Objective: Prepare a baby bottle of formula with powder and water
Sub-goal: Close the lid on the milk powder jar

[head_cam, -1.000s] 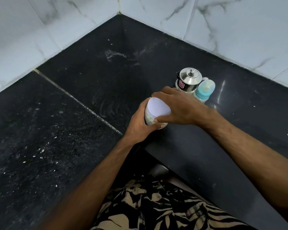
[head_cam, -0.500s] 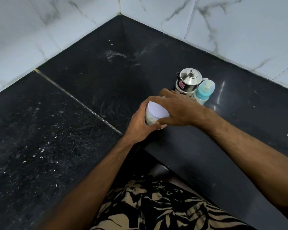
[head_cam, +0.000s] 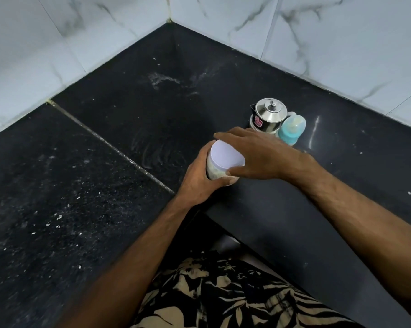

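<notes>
A clear powder jar (head_cam: 215,172) with a flat white lid (head_cam: 225,155) stands on the black counter (head_cam: 93,185) near its inner corner edge. My left hand (head_cam: 199,178) wraps around the jar's body from the left. My right hand (head_cam: 258,157) lies over the lid, thumb at the near rim and fingers curled around the far rim. Behind my right hand stand a small steel lidded pot (head_cam: 268,116) and, touching its right side, a baby bottle (head_cam: 290,130) with a teal collar and clear cap.
White marble-tiled walls (head_cam: 318,31) close the counter's back corner. White powder smears (head_cam: 161,79) and specks mark the counter top. The counter's front edge runs just below the jar, with my patterned shorts (head_cam: 223,294) under it.
My right hand's fingers have shifted around the lid's rim, uncovering more of the lid top. The jar and my left hand have stayed in place.
</notes>
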